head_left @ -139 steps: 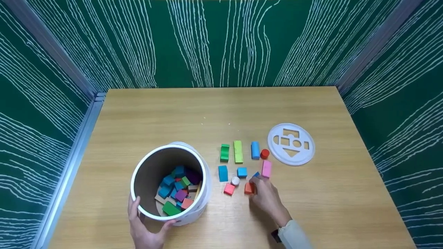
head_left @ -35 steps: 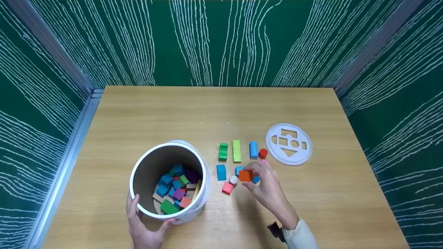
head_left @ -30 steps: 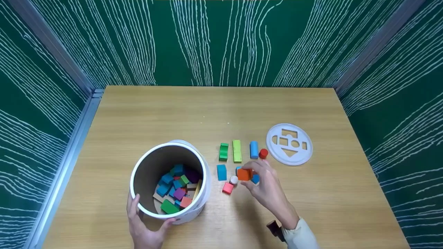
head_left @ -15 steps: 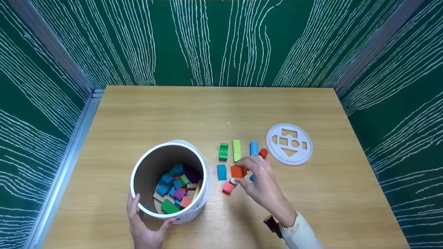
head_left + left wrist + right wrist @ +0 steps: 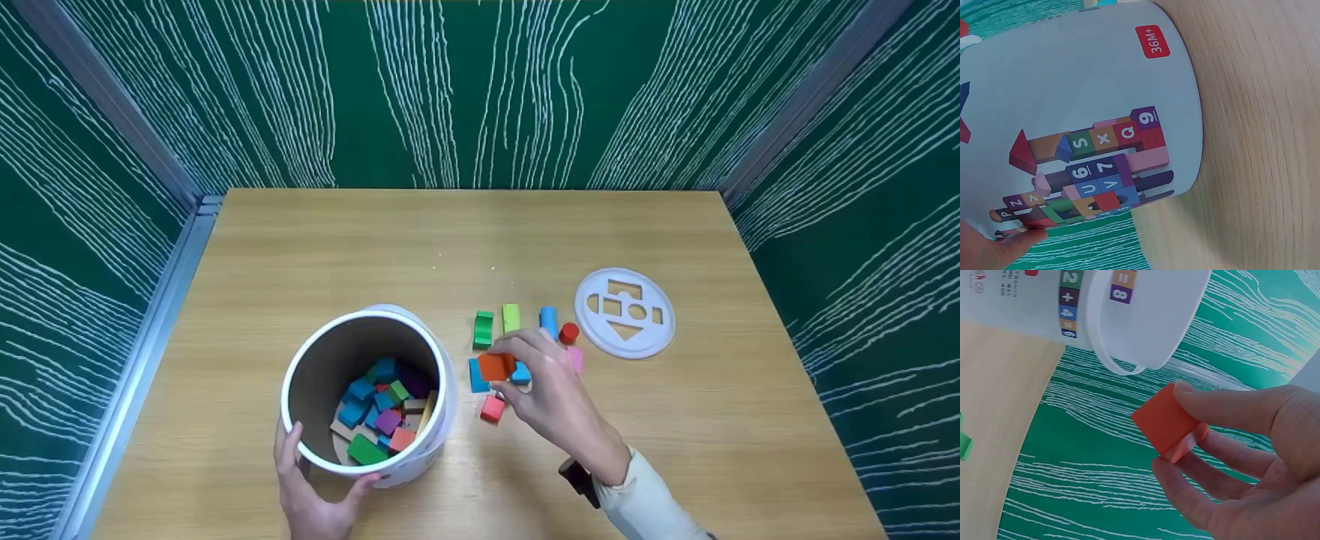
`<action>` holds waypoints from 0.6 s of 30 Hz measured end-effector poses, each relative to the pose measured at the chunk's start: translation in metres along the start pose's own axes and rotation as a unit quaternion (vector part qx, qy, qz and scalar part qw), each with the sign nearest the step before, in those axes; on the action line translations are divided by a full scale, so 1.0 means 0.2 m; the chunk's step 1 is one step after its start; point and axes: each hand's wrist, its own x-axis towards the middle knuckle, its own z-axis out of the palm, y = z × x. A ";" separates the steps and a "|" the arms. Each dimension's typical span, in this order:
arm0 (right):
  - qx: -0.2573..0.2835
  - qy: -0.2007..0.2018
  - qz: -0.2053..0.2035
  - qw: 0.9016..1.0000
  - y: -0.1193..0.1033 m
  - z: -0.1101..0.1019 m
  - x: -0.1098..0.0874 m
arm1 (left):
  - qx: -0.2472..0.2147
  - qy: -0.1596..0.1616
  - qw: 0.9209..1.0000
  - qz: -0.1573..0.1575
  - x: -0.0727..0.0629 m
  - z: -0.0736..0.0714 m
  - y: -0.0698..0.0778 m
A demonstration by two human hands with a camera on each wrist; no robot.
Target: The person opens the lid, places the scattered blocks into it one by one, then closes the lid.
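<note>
My left hand (image 5: 315, 502) grips the near left side of a white bucket (image 5: 433, 450), its thumb at the front by the rim. The bucket's mouth faces up, and several coloured blocks lie at the bottom. In the left wrist view the printed bucket wall (image 5: 1072, 84) fills much of the picture, with part of the hand at lower left. My right hand (image 5: 555, 397) pinches an orange block (image 5: 1165, 419) between thumb and fingers, raised over the loose blocks just right of the bucket. A white cylinder beneath it is mostly hidden.
On the wooden table (image 5: 337, 255) lie a green arch-cut block (image 5: 483, 330), a lime block (image 5: 511, 316), a blue cylinder (image 5: 549, 321), a red cylinder (image 5: 569, 333) and a red block (image 5: 492, 409). A white lid with shaped holes (image 5: 652, 342) lies at right. Patterned green walls surround the table.
My right hand has picked the orange block up from the table and carried it left toward the bucket. My left hand has stayed on the bucket.
</note>
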 end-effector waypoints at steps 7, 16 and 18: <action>0.012 -0.016 -0.030 0.999 -0.07 0.02 0.05 | 0.001 0.001 1.000 0.008 0.00 0.00 -0.01; 0.040 -0.053 -0.047 0.997 -0.14 0.05 0.09 | 0.012 -0.010 1.000 -0.008 0.00 0.00 0.01; 0.044 -0.061 -0.050 0.996 -0.15 0.06 0.10 | 0.011 -0.013 1.000 -0.014 0.00 0.00 0.01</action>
